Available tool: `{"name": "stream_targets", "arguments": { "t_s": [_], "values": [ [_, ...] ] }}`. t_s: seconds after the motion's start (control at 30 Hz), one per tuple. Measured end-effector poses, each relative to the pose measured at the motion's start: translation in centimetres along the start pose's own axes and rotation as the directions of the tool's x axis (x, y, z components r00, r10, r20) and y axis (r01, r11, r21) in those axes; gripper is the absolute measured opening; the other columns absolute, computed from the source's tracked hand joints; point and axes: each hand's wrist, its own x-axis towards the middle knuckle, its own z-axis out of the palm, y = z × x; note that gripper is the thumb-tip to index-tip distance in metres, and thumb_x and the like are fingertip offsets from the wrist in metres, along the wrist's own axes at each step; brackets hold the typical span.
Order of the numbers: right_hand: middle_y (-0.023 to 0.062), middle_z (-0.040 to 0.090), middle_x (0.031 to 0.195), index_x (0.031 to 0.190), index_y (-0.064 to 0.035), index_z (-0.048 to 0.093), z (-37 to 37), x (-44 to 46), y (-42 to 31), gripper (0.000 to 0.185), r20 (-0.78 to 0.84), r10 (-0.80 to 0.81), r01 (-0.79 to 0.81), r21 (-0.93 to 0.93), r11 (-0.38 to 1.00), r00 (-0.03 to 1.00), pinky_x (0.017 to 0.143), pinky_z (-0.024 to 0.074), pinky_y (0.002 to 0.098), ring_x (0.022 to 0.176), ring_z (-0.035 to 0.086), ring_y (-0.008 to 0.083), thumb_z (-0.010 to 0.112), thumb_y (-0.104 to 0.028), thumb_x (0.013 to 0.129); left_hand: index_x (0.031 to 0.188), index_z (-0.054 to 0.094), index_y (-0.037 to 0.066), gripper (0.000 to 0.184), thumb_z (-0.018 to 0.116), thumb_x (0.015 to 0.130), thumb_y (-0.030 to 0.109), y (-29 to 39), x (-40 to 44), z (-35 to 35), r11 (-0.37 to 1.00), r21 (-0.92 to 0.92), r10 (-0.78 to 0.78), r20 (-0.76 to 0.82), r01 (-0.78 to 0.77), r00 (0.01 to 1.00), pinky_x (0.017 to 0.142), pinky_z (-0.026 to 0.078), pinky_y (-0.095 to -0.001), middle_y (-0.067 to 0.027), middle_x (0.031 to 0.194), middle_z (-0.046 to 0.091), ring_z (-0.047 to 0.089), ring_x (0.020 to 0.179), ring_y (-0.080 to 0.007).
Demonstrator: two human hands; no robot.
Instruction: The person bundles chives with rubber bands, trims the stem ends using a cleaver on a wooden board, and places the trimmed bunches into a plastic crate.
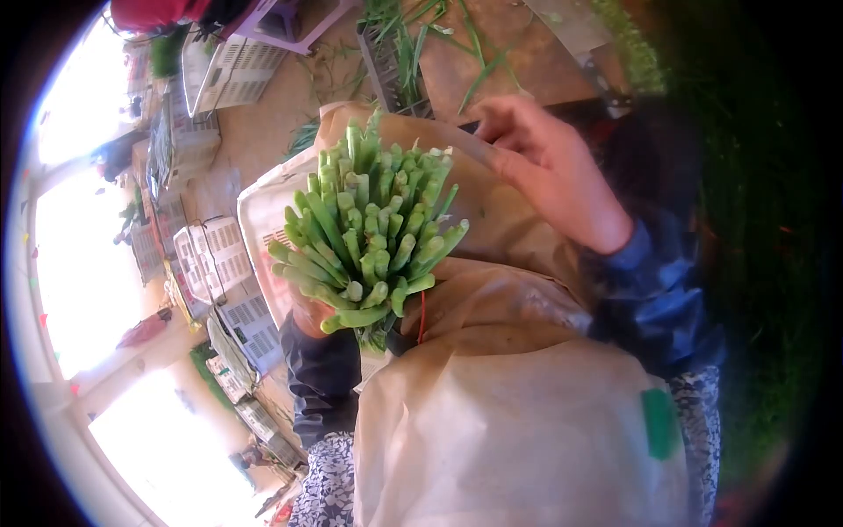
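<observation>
A thick bunch of green stems [378, 220] stands with its cut ends facing me, in front of my apron [518, 413]. My left hand [309, 314] grips the bunch from the left and below; most of its fingers are hidden behind the stems. A thin red band or string [422, 318] shows just under the bunch. To the right of the stems, my right hand [549, 167] is raised by a fold of the brown sheet or apron [430, 132], with thumb and fingers curled together. Whatever lies between those fingers cannot be made out.
Loose green leaves and stems [479, 66] lie on a brown board at the top. White crates [212, 255] line the floor at left, near bright windows. A purple stool [294, 26] and part of another person's red clothing [158, 13] are at the top left. Dense greenery [764, 290] fills the right side.
</observation>
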Motion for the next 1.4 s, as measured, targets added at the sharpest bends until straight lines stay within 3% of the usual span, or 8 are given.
{"name": "stream_targets", "arguments": {
  "t_s": [0.17,0.47,0.6,0.67,0.87,1.13,1.23,1.4],
  "values": [
    [-0.0037,0.063,0.083,0.1,-0.0011,0.063,1.2,1.3,-1.6,0.013,0.356,0.225,-0.375,0.439,0.817,0.907,0.062,0.0485,0.0237,0.071,0.059,0.0079,0.064,-0.011,0.092,0.136,0.045,-0.001,0.061,0.056,0.087,0.033,-0.2,-1.1,-1.1,0.996,-0.071,0.065,0.04,-0.062,0.997,0.099,0.048,-0.0443,-0.0174,0.13,0.057,0.058,0.116,-0.0299],
    [0.0163,0.067,0.09,0.097,-0.0022,0.063,-0.4,3.0,1.9,0.013,-0.094,0.057,-0.082,-0.29,0.954,0.994,0.065,0.0505,0.0339,0.077,0.065,0.0322,0.063,-0.01,0.086,0.133,0.048,-0.001,0.07,0.071,0.073,0.028,-0.5,-1.6,-0.7,0.987,-0.025,0.158,0.046,-0.157,0.986,0.098,0.049,-0.0407,-0.0148,0.127,0.06,0.06,0.112,-0.0258],
    [0.0122,0.061,0.118,0.121,-0.0005,0.055,-0.3,4.5,2.8,0.026,0.087,-0.429,0.332,-0.775,0.538,0.899,0.088,0.0493,0.0376,0.107,0.06,0.0205,0.055,-0.006,0.095,0.132,0.05,0.0,0.075,0.078,0.067,0.026,-0.7,-1.2,-0.1,0.975,0.078,0.201,0.074,-0.206,0.977,0.097,0.049,-0.0391,-0.0137,0.125,0.061,0.06,0.111,-0.024],
    [0.0146,0.06,0.125,0.127,0.001,0.053,4.1,4.2,0.9,0.033,0.263,0.223,-0.328,0.482,0.812,0.939,0.098,0.0457,0.0373,0.114,0.058,0.0268,0.052,-0.009,0.095,0.132,0.05,0.0,0.078,0.081,0.064,0.025,-0.6,-1.1,0.4,0.953,0.184,0.227,0.092,-0.241,0.969,0.096,0.049,-0.0383,-0.0131,0.124,0.062,0.061,0.11,-0.0231],
    [0.0096,0.059,0.129,0.13,-0.0022,0.055,7.6,4.1,-0.5,0.044,0.486,-0.198,-0.271,0.73,0.627,0.851,0.105,0.0388,0.0358,0.123,0.054,0.0226,0.042,-0.034,0.102,0.128,0.054,0.0,0.079,0.087,0.06,0.021,4.9,-3.7,-2.5,0.443,0.853,0.362,0.111,-0.276,0.925,0.094,0.05,-0.0356,-0.0112,0.119,0.065,0.062,0.106,-0.0199],
    [0.0129,0.066,0.107,0.118,0.0019,0.06,-0.9,6.8,3.6,0.03,0.336,0.259,-0.355,0.266,0.896,0.905,0.081,0.0515,0.0329,0.093,0.066,0.0217,0.053,-0.021,0.1,0.124,0.057,0.003,0.069,0.083,0.062,0.023,7.9,-13.1,-19.5,0.374,0.898,0.502,-0.406,0.232,0.764,0.087,0.049,-0.0314,-0.0105,0.104,0.07,0.066,0.094,-0.0187],
    [0.0104,0.066,0.099,0.113,0.0015,0.061,-1.7,6.2,4.2,0.024,0.308,0.343,-0.402,0.152,0.903,0.887,0.074,0.0507,0.0309,0.083,0.064,0.0192,0.055,-0.016,0.099,0.127,0.056,0.015,0.079,0.081,0.056,0.038,4.8,-14.0,-25.8,-0.106,0.688,0.388,-0.637,0.718,0.667,0.086,0.05,-0.0418,-0.0176,0.101,0.07,0.066,0.1,-0.0364],
    [0.0086,0.064,0.098,0.112,0.0003,0.061,-1.7,7.0,4.4,0.021,0.109,0.497,-0.503,0.027,0.864,0.861,0.072,0.0497,0.0286,0.083,0.061,0.0168,0.057,-0.016,0.098,0.132,0.051,0.014,0.083,0.08,0.059,0.037,-3.1,-6.5,-36.2,0.108,0.85,0.485,-0.498,0.516,0.719,0.082,0.051,-0.0427,-0.0185,0.101,0.069,0.066,0.098,-0.0353]
  ]
}}
